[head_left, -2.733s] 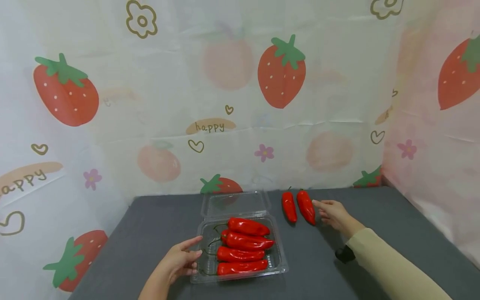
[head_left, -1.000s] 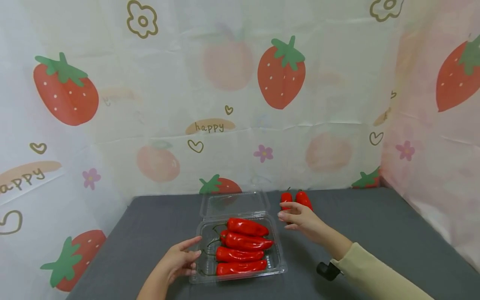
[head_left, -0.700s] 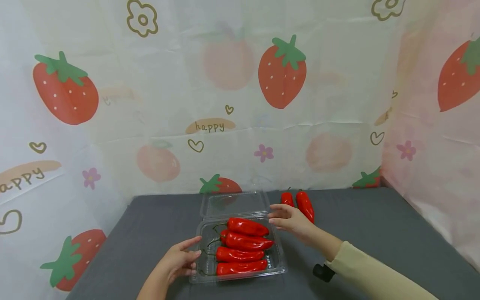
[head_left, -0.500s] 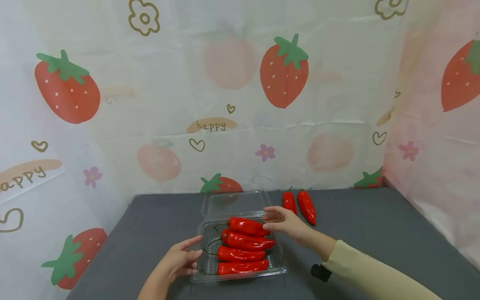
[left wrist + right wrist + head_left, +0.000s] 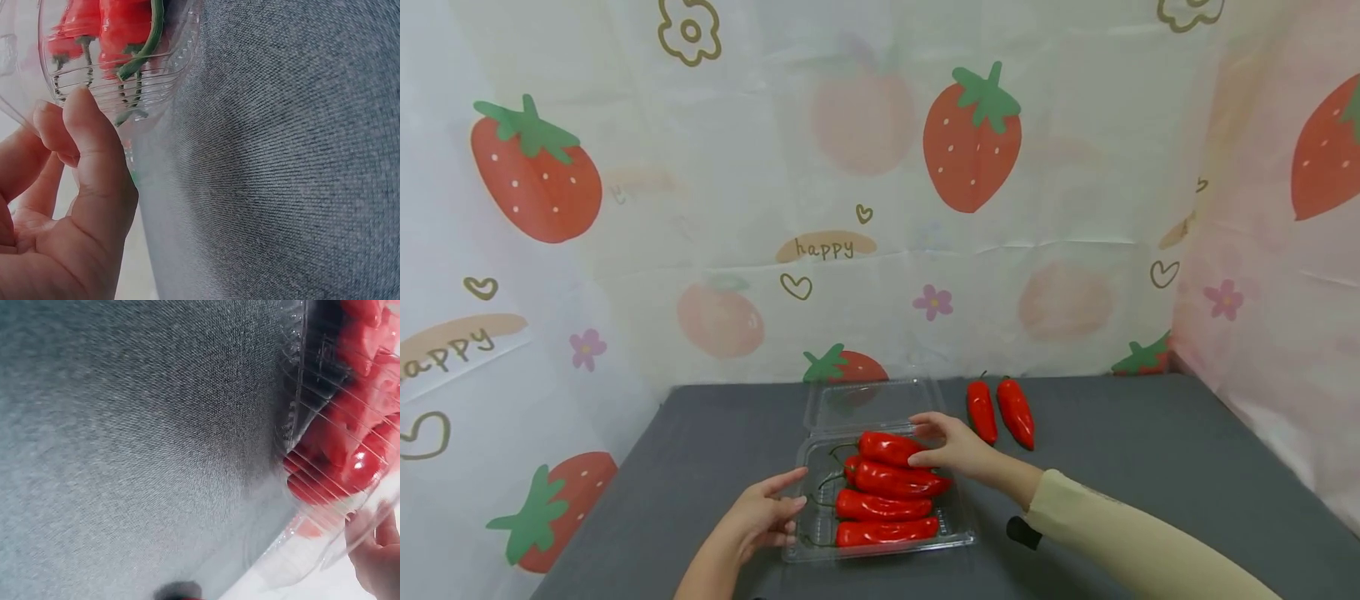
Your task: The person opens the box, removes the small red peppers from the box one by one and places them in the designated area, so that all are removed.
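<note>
A clear plastic hinged container point(image 5: 812, 454) sits on the dark cloth with its lid point(image 5: 868, 404) folded back. Several long red chili peppers point(image 5: 891, 504) lie stacked in it, green stems to the left. My left hand point(image 5: 758, 515) holds its left rim; thumb and fingertip point(image 5: 47, 115) meet the edge in the left wrist view. My right hand point(image 5: 958, 450) reaches over the right rear corner, thumb at the rearmost chili pepper point(image 5: 883, 447) and the other fingers beyond it, spread. Whether they press on it is hard to tell; the plastic partly covers these fingers in the right wrist view.
Two more red chili peppers, one point(image 5: 982, 412) and another point(image 5: 1017, 414), lie on the grey cloth point(image 5: 1112, 450) behind and right of the container. A strawberry-print curtain point(image 5: 865, 167) stands along the back and sides.
My right hand has moved left from beside the two loose chili peppers to the rearmost chili pepper in the container. The left hand stays at the container's left rim.
</note>
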Available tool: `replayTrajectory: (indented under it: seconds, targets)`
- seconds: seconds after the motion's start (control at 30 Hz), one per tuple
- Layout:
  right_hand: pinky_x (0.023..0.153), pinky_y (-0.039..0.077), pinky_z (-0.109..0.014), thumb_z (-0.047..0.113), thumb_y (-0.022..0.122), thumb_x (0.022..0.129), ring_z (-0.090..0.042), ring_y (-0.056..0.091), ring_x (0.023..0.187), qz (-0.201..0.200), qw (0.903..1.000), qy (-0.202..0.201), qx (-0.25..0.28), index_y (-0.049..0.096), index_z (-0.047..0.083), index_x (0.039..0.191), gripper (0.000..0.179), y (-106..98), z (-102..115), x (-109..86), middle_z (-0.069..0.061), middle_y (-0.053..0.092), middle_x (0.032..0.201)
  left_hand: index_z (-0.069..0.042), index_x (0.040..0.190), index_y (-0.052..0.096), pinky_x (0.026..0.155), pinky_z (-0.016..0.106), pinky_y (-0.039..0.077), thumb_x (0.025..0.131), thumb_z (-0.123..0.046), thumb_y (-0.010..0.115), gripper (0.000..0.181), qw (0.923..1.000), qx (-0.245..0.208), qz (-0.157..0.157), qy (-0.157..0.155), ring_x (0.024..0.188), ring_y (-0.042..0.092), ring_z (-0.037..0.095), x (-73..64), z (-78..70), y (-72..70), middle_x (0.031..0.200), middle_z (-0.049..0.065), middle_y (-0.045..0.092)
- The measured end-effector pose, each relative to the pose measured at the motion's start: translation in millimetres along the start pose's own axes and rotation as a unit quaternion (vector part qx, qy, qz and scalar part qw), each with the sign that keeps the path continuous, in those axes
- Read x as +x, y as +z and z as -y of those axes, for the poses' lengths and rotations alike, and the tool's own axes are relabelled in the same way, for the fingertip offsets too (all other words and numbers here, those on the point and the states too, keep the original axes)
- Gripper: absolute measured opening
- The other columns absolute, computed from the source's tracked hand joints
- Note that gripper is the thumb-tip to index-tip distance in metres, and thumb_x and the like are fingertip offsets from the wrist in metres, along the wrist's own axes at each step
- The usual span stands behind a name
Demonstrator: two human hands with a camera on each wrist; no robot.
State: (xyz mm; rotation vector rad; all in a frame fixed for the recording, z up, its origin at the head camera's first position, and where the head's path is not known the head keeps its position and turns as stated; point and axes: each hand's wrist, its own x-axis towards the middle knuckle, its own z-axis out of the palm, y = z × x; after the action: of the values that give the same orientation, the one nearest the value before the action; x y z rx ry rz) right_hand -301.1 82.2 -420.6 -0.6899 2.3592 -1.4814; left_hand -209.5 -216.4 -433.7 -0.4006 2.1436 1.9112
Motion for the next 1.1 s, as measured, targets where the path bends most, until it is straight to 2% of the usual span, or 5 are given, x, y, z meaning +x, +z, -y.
replayTrajectory:
  seconds: [0.2, 0.4, 0.6, 0.73, 1.1]
  targets:
    - [0.097, 0.045, -0.051, 0.012, 0.077, 0.084, -0.039, 0.049, 0.121, 0.01, 0.999, 0.008, -0.042, 0.048, -0.002, 0.136, 0.061, 9.7, -0.6, 8.1, -0.019, 0.056, 0.129, -0.001, 0.144, 0.044, 0.055, 0.03, 0.052, 0.093, -0.003, 0.063, 0.055, 1.0, 0.0, 0.003, 0.002, 0.056, 0.052, 0.012, -0.1, -0.2, 0.7, 0.077, 0.005, 0.049]
    - [0.097, 0.044, -0.05, 0.01, 0.077, 0.083, -0.038, 0.052, 0.116, 0.017, 0.9969, -0.004, -0.076, 0.049, -0.003, 0.135, 0.061, 15.0, -0.4, 12.1, -0.019, 0.056, 0.127, 0.0, 0.145, 0.042, 0.055, 0.029, 0.052, 0.094, -0.003, 0.061, 0.055, 0.9999, 0.0, 0.011, 0.004, 0.056, 0.052, 0.011, -2.2, -1.4, 1.2, 0.077, 0.004, 0.049]
    - [0.093, 0.047, -0.049, 0.011, 0.079, 0.081, -0.035, 0.056, 0.112, 0.027, 0.9909, -0.014, -0.131, 0.052, 0.0, 0.134, 0.061, 21.2, 0.4, 13.8, -0.018, 0.058, 0.125, 0.0, 0.144, 0.042, 0.054, 0.029, 0.052, 0.094, -0.002, 0.061, 0.054, 0.9999, -0.002, 0.006, 0.008, 0.056, 0.051, 0.012, -2.0, -0.9, 2.4, 0.078, 0.004, 0.049]
    - [0.095, 0.045, -0.05, 0.013, 0.08, 0.081, -0.033, 0.055, 0.114, 0.024, 0.9903, -0.002, -0.137, 0.053, 0.003, 0.133, 0.06, 24.0, 1.0, 13.4, -0.015, 0.058, 0.125, 0.0, 0.144, 0.042, 0.055, 0.029, 0.052, 0.094, -0.002, 0.061, 0.054, 1.0, -0.002, 0.006, 0.007, 0.056, 0.051, 0.012, -2.3, -0.2, 2.6, 0.078, 0.004, 0.049]
    - [0.091, 0.048, -0.048, 0.012, 0.079, 0.082, -0.027, 0.058, 0.104, 0.025, 0.9889, 0.005, -0.146, 0.055, 0.008, 0.133, 0.057, 25.8, -3.0, 15.7, -0.01, 0.06, 0.121, 0.001, 0.144, 0.042, 0.054, 0.029, 0.052, 0.093, -0.001, 0.061, 0.054, 1.0, -0.003, 0.003, 0.007, 0.056, 0.051, 0.012, -3.8, 0.4, 2.3, 0.075, 0.004, 0.048]
